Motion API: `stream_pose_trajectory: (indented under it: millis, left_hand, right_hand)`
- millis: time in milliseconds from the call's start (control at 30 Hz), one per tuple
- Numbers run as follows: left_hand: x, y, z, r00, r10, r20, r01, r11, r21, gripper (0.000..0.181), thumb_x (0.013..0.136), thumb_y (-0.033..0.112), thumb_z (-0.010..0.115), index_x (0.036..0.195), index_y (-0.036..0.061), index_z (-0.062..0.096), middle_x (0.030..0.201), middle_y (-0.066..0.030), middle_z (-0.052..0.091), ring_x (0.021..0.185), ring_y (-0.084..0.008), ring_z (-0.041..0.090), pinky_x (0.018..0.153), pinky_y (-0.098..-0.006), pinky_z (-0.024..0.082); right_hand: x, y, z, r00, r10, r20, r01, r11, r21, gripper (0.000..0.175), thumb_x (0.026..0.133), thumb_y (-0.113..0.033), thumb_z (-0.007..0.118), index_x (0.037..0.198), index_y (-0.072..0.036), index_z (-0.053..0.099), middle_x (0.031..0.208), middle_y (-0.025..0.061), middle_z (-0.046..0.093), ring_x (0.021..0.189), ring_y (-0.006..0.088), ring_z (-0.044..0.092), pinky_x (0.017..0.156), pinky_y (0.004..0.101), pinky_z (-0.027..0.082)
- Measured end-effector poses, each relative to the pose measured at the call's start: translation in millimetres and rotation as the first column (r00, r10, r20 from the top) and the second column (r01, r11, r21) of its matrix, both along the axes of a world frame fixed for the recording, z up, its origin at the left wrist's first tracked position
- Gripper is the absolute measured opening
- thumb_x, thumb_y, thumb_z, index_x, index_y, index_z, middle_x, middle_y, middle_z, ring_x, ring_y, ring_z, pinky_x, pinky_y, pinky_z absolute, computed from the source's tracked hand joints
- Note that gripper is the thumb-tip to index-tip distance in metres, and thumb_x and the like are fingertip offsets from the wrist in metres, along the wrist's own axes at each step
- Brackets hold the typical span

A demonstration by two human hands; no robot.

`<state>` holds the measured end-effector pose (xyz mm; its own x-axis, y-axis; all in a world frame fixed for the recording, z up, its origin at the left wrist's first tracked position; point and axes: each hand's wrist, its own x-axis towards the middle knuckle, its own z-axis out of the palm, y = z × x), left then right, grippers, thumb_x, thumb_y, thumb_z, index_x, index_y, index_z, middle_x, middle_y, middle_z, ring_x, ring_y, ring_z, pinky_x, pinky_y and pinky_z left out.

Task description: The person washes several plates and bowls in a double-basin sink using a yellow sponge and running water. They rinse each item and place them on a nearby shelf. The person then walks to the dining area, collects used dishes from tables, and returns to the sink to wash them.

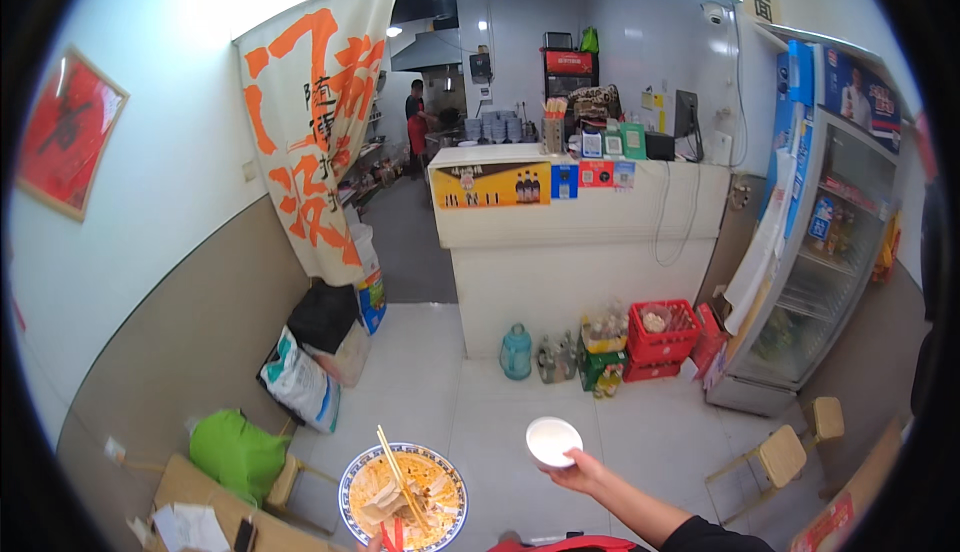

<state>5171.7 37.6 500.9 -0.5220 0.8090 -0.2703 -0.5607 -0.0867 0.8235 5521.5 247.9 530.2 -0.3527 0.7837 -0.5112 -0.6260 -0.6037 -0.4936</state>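
My right hand [577, 473] grips a small white bowl [553, 442] by its rim, thumb on the near edge. The inside of this bowl looks plain white. At the lower left, a large bowl with a blue patterned rim [344, 488] is held over the floor. Only a little of my left hand [370, 544] shows, at the large bowl's near edge; the rest is cut off by the frame. Inside the large bowl lie a pair of chopsticks [397, 469], crumpled tissues [384, 503], orange-coloured food remains and red strips [392, 535].
A wooden table [199, 488] with papers and a phone stands left, beside a stool bearing a green bag [238, 453]. Ahead are a white counter [577, 274], red crates [664, 331] and a passage [409, 244] where a person works. Right are a drinks fridge [817, 274] and stools [781, 456].
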Motion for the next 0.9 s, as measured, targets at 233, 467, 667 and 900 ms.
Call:
stream_pose_trajectory:
  millis: [233,467,667,900]
  left_hand:
    - [-51,225,72,1.0,-0.004,-0.014,0.004,1.0,0.007,0.02,0.087,0.022,0.05,0.07,0.0113,0.054,0.061,0.001,0.051,0.047,-0.0077,0.047,0.036,-0.0229,0.034]
    - [-110,464,134,0.997,-0.077,-0.023,0.077,0.997,-0.005,0.016,0.086,0.023,0.05,0.088,0.0088,0.057,0.077,0.0015,0.053,0.065,-0.0085,0.049,0.054,-0.0237,0.039]
    - [-197,637,174,0.991,-0.091,0.1,0.083,0.993,0.079,0.015,0.087,0.016,0.05,0.074,0.0085,0.052,0.071,0.001,0.048,0.075,-0.0106,0.051,0.075,-0.0261,0.044]
    - [-322,896,194,0.995,-0.025,0.095,0.027,0.999,-0.019,0.01,0.086,0.012,0.053,0.091,0.0035,0.054,0.085,-0.003,0.055,0.085,-0.0149,0.055,0.091,-0.0324,0.044]
  right_hand:
    - [20,158,-59,0.817,-0.2,0.541,0.242,0.97,-0.006,0.055,0.073,-0.003,0.043,0.125,-0.013,0.03,0.112,0.0195,0.047,0.093,0.0368,0.056,0.069,0.0468,0.049]
    - [-72,407,-72,0.845,-0.216,0.489,0.273,0.961,-0.048,0.059,0.068,0.004,0.043,0.12,-0.017,0.024,0.115,0.0186,0.04,0.092,0.039,0.053,0.065,0.0513,0.051]
    - [-261,670,-27,0.941,0.161,0.298,-0.153,0.987,-0.05,0.051,0.077,-0.009,0.049,0.122,-0.01,0.026,0.112,0.0215,0.044,0.093,0.0386,0.056,0.072,0.0507,0.052]
    - [-514,979,22,0.87,0.219,0.442,-0.303,0.944,0.128,0.044,0.084,-0.022,0.04,0.123,-0.008,0.028,0.103,0.0208,0.051,0.078,0.0313,0.06,0.064,0.044,0.054]
